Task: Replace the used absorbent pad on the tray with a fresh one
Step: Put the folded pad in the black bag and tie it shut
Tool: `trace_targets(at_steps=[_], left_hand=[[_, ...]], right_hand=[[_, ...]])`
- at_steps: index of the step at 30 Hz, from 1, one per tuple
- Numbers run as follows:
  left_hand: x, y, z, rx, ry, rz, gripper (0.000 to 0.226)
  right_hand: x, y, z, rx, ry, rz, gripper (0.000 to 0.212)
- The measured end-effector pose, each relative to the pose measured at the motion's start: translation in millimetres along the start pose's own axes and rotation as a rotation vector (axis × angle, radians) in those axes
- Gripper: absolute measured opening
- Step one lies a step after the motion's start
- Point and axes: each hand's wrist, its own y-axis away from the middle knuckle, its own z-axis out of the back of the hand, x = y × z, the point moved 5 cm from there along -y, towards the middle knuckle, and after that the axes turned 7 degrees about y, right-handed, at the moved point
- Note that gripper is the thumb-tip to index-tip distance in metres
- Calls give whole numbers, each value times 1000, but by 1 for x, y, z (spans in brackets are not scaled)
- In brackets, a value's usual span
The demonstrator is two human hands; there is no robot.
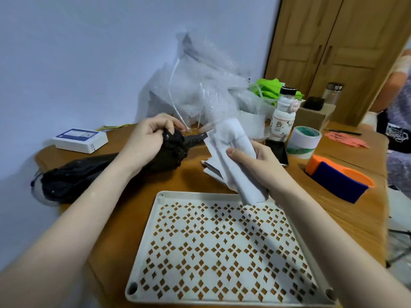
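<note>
A white perforated tray (155, 221) lies on the wooden table in front of me with no pad on it. My right hand (255, 161) grips a crumpled white absorbent pad (233, 138) above the tray's far right corner. My left hand (149, 134) pinches the bunched mouth of a black plastic bag (89, 174) that lies stretched across the table to the left. A folded white stack (211, 170), perhaps more pads, lies on the table under the held pad, partly hidden by it.
A pile of bubble wrap (200, 90) rises behind the hands. A white box (80, 141) sits far left. To the right are a bottle (282, 116), a tape roll (303, 138), a phone (278, 152) and an orange-and-blue holder (340, 178). A person (398, 107) stands at the right edge.
</note>
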Motion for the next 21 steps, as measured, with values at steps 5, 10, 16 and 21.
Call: trace_targets(at_steps=[5, 10, 16, 21], left_hand=[[-43, 30, 5, 116, 135, -130, 64], [-65, 56, 2, 255, 139, -172, 65], [-76, 84, -14, 407, 201, -144, 45], [-78, 95, -22, 494, 147, -107, 41]], right_hand=[[19, 28, 1, 43, -36, 17, 18], [21, 49, -6, 124, -239, -74, 22], [22, 62, -22, 184, -297, -154, 15], [24, 64, -23, 129, -249, -129, 10]])
